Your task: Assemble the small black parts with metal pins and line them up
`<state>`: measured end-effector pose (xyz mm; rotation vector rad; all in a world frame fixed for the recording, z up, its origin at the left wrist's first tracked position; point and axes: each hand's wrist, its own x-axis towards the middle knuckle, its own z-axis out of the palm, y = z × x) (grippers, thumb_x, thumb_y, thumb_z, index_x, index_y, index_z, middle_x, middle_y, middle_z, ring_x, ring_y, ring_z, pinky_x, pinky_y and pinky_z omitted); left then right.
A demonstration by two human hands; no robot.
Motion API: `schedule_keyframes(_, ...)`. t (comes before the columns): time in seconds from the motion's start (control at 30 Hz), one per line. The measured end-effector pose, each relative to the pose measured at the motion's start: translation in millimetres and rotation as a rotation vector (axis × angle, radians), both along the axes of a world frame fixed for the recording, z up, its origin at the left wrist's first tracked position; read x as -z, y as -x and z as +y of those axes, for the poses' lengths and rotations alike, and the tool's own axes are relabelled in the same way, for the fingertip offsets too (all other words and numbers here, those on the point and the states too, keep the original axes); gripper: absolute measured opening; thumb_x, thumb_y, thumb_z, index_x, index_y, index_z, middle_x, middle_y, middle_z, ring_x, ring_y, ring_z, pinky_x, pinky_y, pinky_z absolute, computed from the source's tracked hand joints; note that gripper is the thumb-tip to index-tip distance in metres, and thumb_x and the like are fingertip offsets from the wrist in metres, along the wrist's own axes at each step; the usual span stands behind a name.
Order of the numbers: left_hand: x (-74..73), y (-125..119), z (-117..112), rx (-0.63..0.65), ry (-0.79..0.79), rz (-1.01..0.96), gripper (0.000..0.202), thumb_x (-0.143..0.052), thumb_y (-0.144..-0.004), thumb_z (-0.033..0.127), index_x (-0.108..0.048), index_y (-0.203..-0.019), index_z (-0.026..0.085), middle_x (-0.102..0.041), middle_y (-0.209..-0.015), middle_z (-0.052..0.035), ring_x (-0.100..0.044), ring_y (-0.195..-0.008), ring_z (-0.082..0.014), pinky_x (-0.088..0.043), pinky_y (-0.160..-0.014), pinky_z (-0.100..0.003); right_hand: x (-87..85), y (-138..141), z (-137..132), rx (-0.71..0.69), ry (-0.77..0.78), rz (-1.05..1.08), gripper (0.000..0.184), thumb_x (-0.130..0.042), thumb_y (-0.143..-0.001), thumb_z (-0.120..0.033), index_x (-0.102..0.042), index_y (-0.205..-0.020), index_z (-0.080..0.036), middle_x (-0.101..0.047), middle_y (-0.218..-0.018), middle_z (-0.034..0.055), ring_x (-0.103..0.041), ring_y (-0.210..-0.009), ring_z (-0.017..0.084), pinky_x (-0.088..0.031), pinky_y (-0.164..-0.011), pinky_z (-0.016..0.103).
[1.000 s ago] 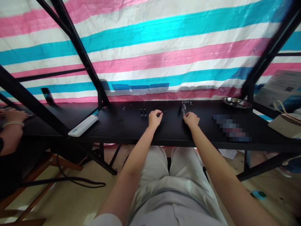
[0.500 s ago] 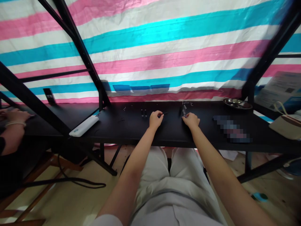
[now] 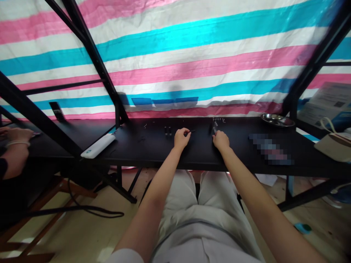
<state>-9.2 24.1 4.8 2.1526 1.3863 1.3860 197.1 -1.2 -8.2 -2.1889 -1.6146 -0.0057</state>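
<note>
My left hand (image 3: pixel 182 138) pinches a small dark stick-like piece (image 3: pixel 192 131) just above the black tabletop (image 3: pixel 142 146). Its exact kind is too small to make out. To the right, the fingers of my right hand (image 3: pixel 221 140) are closed at the near end of a row of small greyish pieces (image 3: pixel 215 126); what lies between the fingertips is hidden. Behind that row are several tiny pale bits (image 3: pixel 218 119). Two short dark pieces with light ends (image 3: pixel 168 130) stand side by side to the left of my left hand.
A white oblong device (image 3: pixel 98 146) lies at left by the black frame post (image 3: pixel 93 58). On the right are a round metal dish (image 3: pixel 277 120), a blurred-out flat object (image 3: pixel 270 149) and a beige bag (image 3: pixel 334 146). Another person's hand (image 3: pixel 20 135) is at far left.
My right hand has shifted slightly left, its fingers now more closed together by the greyish pieces. My left hand keeps its pinch in nearly the same place.
</note>
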Motion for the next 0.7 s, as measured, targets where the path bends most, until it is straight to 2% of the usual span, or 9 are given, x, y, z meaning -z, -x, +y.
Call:
schedule_keyframes(0.07,0.1,0.2,0.2,0.006,-0.01,-0.007,0.004,-0.06,-0.075,0.019,-0.062,-0.079,0.019,-0.064,-0.079,-0.0023,-0.055,-0.079,-0.0155,-0.045,-0.077,-0.03,0.4,1.8,0.1,-0.074,-0.047,0.011,0.021,-0.044,-0.087,-0.027,-0.058,-0.096,-0.013,-0.059,-0.101,0.0149,-0.056,-0.092,0.024,-0.041,-0.077,0.033)
schedule_keyframes(0.17,1.0,0.7,1.1,0.012,-0.03,-0.011,0.003,-0.06,-0.075,0.019,-0.062,-0.078,0.019,-0.064,-0.079,-0.0025,-0.055,-0.078,-0.0161,-0.045,-0.076,-0.03,-1.4,4.7,0.6,-0.216,-0.205,0.09,0.019,-0.045,-0.086,-0.028,-0.06,-0.088,-0.016,-0.061,-0.096,0.0119,-0.054,-0.093,0.023,-0.041,-0.081,0.033)
schedule_keyframes(0.3,1.8,0.7,2.0,0.017,-0.035,-0.013,0.003,-0.06,-0.075,0.018,-0.062,-0.078,0.019,-0.064,-0.079,-0.0024,-0.056,-0.078,-0.0162,-0.045,-0.075,-0.03,-5.2,10.2,1.5,-0.358,-0.41,0.363,0.02,-0.047,-0.085,-0.033,-0.06,-0.086,-0.018,-0.062,-0.093,0.009,-0.057,-0.086,0.019,-0.044,-0.081,0.033)
schedule_keyframes(0.5,1.7,-0.5,2.2,0.07,-0.025,-0.052,0.003,-0.062,-0.074,0.019,-0.063,-0.077,0.019,-0.065,-0.076,-0.002,-0.056,-0.076,-0.015,-0.046,-0.075,-0.029,-3.9,16.6,7.5,-0.392,-0.49,0.88,0.03,-0.058,-0.073,-0.046,-0.056,-0.084,-0.017,-0.061,-0.073,0.0027,-0.059,-0.064,0.015,-0.049,-0.068,0.033)
schedule_keyframes(0.7,3.9,-1.5,4.8,0.154,0.009,-0.112,0.006,-0.063,-0.073,0.02,-0.064,-0.079,0.018,-0.065,-0.075,-0.0017,-0.058,-0.074,-0.0138,-0.046,-0.073,-0.028,-3.6,17.3,11.4,-0.393,-0.556,1.013,0.032,-0.063,-0.067,-0.045,-0.054,-0.081,-0.017,-0.059,-0.071,0.0008,-0.06,-0.062,0.014,-0.05,-0.069,0.033)
